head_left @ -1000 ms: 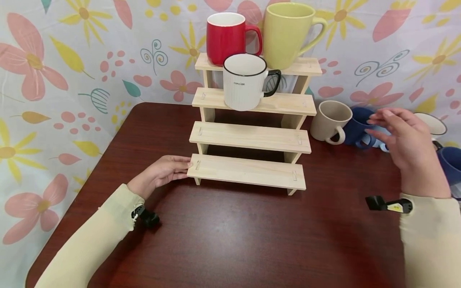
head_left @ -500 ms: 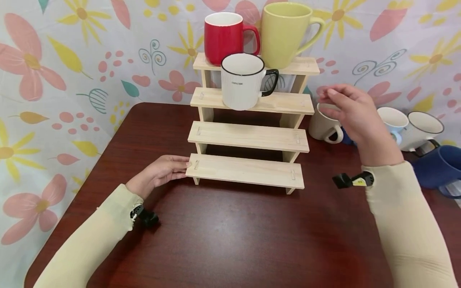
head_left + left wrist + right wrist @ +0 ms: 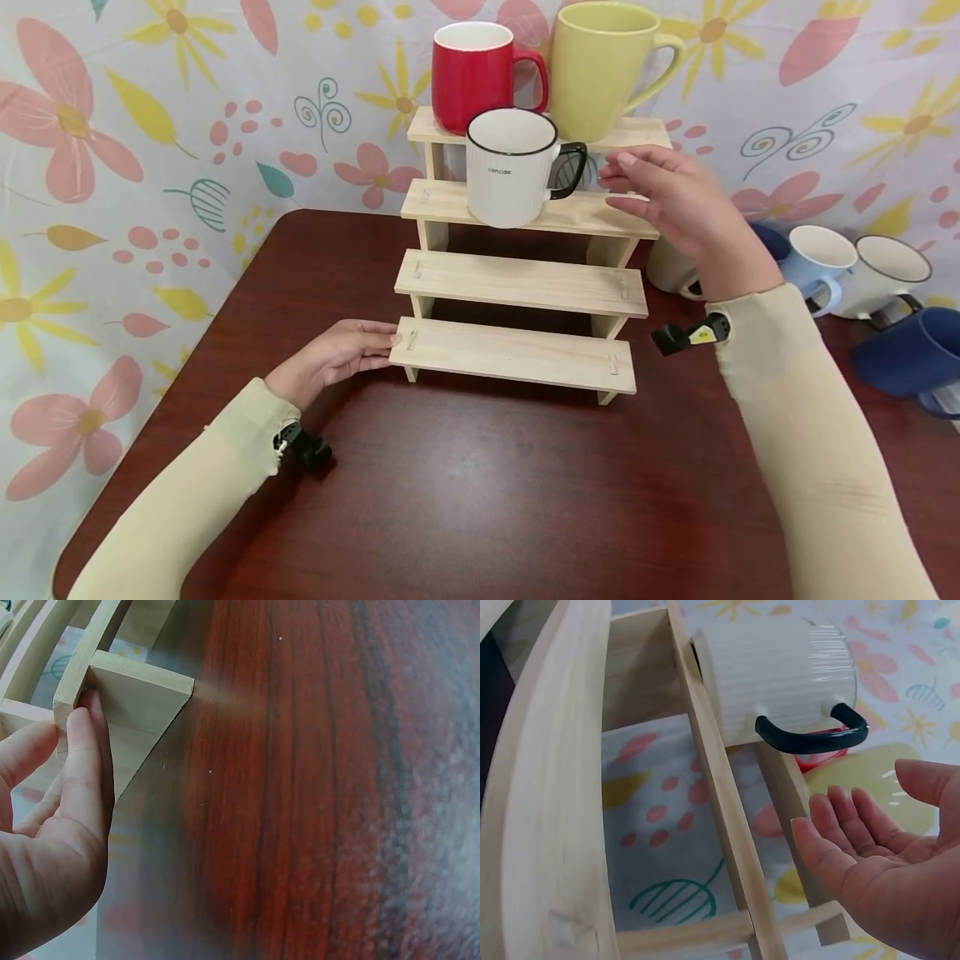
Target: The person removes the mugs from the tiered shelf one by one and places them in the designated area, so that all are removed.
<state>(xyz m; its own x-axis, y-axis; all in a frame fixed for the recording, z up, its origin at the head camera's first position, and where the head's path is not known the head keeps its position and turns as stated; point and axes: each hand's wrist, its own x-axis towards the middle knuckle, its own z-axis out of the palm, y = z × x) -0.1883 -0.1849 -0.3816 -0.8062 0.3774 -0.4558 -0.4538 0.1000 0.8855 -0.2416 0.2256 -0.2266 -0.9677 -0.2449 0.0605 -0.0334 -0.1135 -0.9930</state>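
Note:
A stepped wooden shelf [image 3: 517, 358] stands on the dark table. My left hand [image 3: 337, 354] pinches the left end of its lowest board, thumb at the board's end and fingers beneath, as the left wrist view also shows. A white mug [image 3: 502, 187] with a black rim and black handle sits on the second step from the top. My right hand [image 3: 671, 196] is raised at the right end of that step, fingers loosely bent and holding nothing. In the right wrist view, the fingers point towards the mug's black handle [image 3: 810, 741], apart from it.
On the top step are a red mug [image 3: 468, 83] and a yellow-green mug [image 3: 596, 75]. Right of the shelf stand a beige mug [image 3: 667, 265], partly hidden, a light blue mug [image 3: 813, 265], another black-rimmed white mug [image 3: 873, 283] and a blue mug [image 3: 903, 354]. A floral cloth hangs behind.
My right hand has moved left and up, from above the mugs at the right to beside the white mug's handle. The left hand stays on the shelf.

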